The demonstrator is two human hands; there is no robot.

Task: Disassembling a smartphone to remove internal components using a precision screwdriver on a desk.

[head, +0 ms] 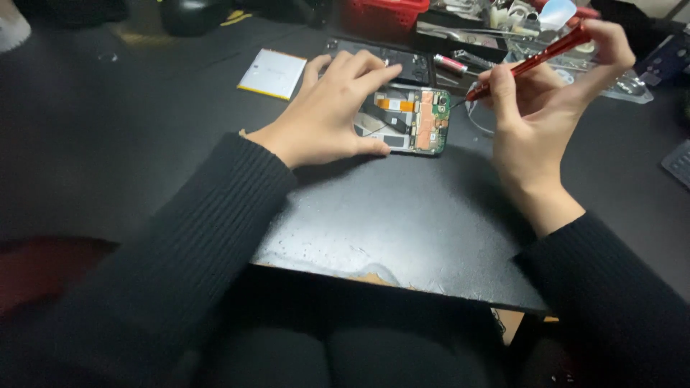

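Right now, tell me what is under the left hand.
The left hand presses on an opened phone; its circuit board shows at the right. The phone's left part is covered.

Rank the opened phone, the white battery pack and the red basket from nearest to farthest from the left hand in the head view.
1. Opened phone: under the left hand.
2. White battery pack: just beyond, to its left.
3. Red basket: far edge of the table.

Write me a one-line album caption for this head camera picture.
Left hand steadies an opened phone on a black table while the right hand points a red screwdriver at its edge.
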